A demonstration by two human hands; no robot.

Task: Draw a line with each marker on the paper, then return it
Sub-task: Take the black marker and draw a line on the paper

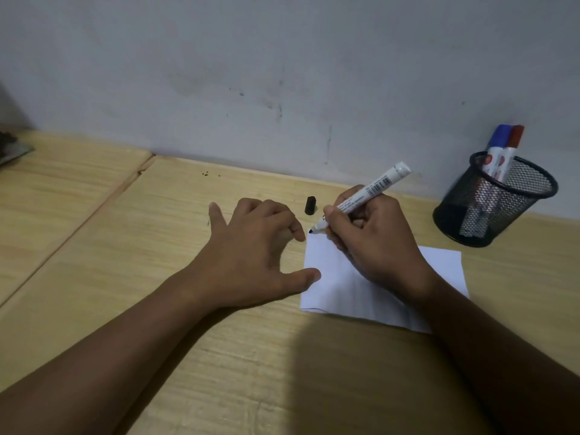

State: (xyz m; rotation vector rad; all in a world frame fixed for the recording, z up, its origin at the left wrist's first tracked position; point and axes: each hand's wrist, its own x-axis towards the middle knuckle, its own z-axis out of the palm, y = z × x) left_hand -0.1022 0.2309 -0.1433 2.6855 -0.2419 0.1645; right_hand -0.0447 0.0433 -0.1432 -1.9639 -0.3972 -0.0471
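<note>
My right hand (pixel 375 237) grips a white marker (pixel 367 192) with a black tip, uncapped, its tip touching the far left corner of the white paper (pixel 348 290). Its black cap (pixel 310 205) stands on the table just beyond the paper. My left hand (pixel 254 246) rests with fingers spread at the paper's left edge, thumb on the sheet, holding nothing. A black mesh pen holder (pixel 492 202) stands at the right with a blue-capped marker (pixel 499 142) and a red-capped marker (pixel 511 146) inside.
The wooden table (pixel 157 277) runs up to a grey wall behind. A seam crosses the tabletop at the left. A dark object (pixel 12 146) lies at the far left edge. My shadow covers the near part of the table.
</note>
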